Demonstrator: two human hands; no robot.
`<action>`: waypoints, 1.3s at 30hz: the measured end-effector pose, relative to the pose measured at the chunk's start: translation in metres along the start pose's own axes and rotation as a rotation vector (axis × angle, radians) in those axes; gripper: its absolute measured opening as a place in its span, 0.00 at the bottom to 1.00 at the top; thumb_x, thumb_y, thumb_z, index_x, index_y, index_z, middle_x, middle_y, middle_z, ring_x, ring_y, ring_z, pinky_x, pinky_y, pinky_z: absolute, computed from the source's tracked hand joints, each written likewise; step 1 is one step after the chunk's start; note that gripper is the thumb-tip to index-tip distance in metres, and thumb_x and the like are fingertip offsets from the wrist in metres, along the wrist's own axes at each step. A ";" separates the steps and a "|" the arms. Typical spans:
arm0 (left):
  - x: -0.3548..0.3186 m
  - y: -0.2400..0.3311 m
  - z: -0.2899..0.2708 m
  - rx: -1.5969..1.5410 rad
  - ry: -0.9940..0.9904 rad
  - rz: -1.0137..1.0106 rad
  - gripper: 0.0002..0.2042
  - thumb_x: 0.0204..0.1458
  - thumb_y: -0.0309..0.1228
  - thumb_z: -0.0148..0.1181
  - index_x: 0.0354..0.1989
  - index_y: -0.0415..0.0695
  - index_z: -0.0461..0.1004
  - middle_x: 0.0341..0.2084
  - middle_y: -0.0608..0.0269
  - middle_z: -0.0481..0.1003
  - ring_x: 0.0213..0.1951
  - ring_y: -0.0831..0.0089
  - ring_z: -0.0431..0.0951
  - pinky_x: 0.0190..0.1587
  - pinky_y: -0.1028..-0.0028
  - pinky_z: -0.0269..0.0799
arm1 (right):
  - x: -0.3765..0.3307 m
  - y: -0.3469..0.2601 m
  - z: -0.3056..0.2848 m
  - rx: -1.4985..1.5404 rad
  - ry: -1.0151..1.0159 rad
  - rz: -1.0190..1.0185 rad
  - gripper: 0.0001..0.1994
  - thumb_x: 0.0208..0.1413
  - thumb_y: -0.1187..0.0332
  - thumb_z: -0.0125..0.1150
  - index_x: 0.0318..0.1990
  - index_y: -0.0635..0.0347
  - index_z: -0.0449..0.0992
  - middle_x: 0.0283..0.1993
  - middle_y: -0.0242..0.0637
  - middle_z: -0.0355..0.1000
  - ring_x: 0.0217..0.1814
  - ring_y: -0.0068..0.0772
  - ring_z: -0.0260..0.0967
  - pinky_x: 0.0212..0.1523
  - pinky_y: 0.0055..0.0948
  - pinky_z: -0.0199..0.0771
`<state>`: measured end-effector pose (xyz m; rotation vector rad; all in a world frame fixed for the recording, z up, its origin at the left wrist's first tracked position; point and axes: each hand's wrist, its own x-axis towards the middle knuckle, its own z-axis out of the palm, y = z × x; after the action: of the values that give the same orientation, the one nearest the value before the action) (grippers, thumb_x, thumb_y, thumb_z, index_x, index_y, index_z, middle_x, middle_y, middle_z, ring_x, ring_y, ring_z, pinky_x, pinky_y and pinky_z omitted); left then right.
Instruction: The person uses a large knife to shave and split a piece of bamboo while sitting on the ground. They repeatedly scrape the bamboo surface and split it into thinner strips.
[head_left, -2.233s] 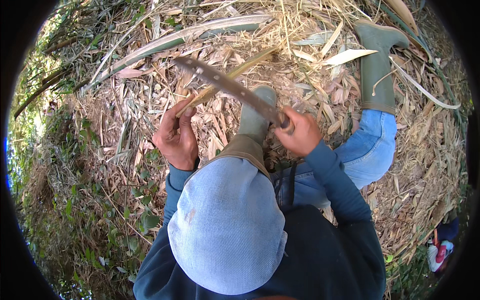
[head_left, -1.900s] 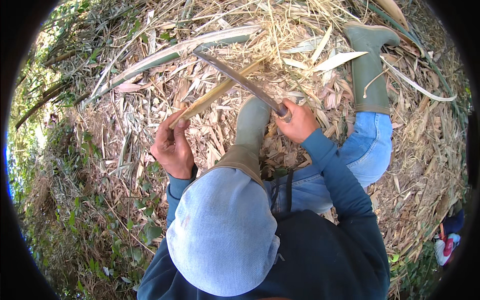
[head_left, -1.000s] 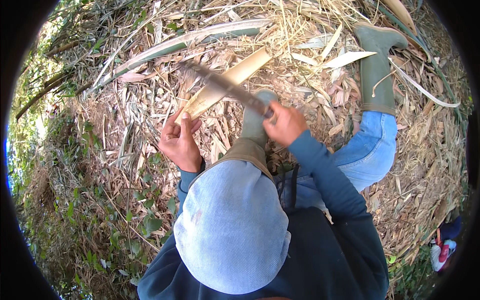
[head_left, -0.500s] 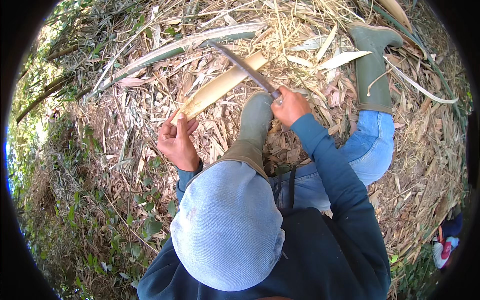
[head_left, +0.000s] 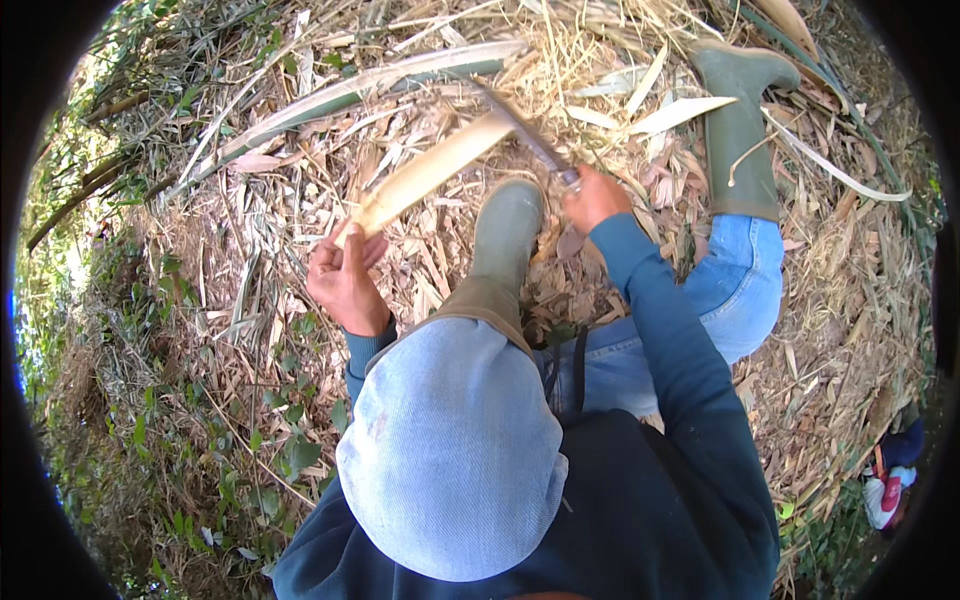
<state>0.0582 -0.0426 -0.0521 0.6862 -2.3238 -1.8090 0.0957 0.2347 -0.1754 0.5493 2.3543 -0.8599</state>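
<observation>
Woodland ground (head_left: 850, 330): dry leaves, pale shavings and straw-like fibres cover it, with green undergrowth (head_left: 150, 440) along the left.
Legs: seen from above in blue jeans, the left knee (head_left: 450, 450) raised in front of the body and the right leg (head_left: 735, 295) folded out to the side, a wide stance that probably gives steadiness and leaves working room ahead.
Split green stem (head_left: 335, 98): lies in a curve on the litter beyond the hands, apart from both.
Boots: dull green rubber; the left boot (head_left: 508, 230) points forward between the hands, the right boot (head_left: 742, 140) lies out to the right.
Pale strip (head_left: 430, 170): slants from the left hand up toward the middle, likely held by its near end to keep most of its length free.
Long blade (head_left: 525, 128): blurred, crossing at the strip's far end, well away from the left hand; whether they touch, I cannot tell.
Left hand (head_left: 348, 285): thumb on top of the strip's near end, fingers beneath in a light pinch, the others loosely curled.
Right hand (head_left: 597, 200): fingers closed around the blade's handle, mostly hidden, presumably for firm control.
</observation>
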 end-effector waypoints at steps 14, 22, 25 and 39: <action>-0.005 0.008 -0.001 0.106 -0.032 0.061 0.13 0.57 0.24 0.59 0.46 0.25 0.71 0.30 0.45 0.78 0.29 0.66 0.82 0.33 0.73 0.83 | -0.071 -0.055 -0.005 0.175 0.044 -0.489 0.11 0.45 0.64 0.60 0.34 0.58 0.72 0.20 0.47 0.70 0.23 0.47 0.72 0.29 0.44 0.73; -0.005 0.006 0.002 0.111 -0.038 0.089 0.16 0.57 0.26 0.59 0.47 0.25 0.71 0.32 0.42 0.78 0.31 0.63 0.83 0.34 0.72 0.84 | -0.029 -0.020 -0.006 0.136 -0.094 -0.221 0.14 0.48 0.62 0.59 0.42 0.57 0.74 0.26 0.49 0.75 0.29 0.53 0.75 0.35 0.48 0.75; -0.008 0.007 0.005 0.101 -0.030 0.079 0.13 0.58 0.25 0.58 0.46 0.26 0.71 0.32 0.44 0.78 0.30 0.67 0.82 0.35 0.73 0.82 | -0.038 -0.025 -0.003 0.118 -0.034 -0.206 0.14 0.48 0.63 0.60 0.41 0.58 0.75 0.27 0.46 0.75 0.27 0.47 0.74 0.34 0.44 0.75; 0.000 0.004 -0.002 0.013 -0.035 -0.026 0.11 0.55 0.24 0.59 0.42 0.29 0.73 0.32 0.48 0.77 0.30 0.61 0.83 0.32 0.71 0.84 | 0.018 0.032 0.014 0.182 0.058 -0.033 0.15 0.49 0.62 0.60 0.42 0.60 0.75 0.30 0.51 0.76 0.34 0.50 0.77 0.38 0.46 0.76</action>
<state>0.0576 -0.0436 -0.0479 0.6951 -2.3610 -1.8328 0.1047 0.2512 -0.2103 0.6185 2.3568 -1.0945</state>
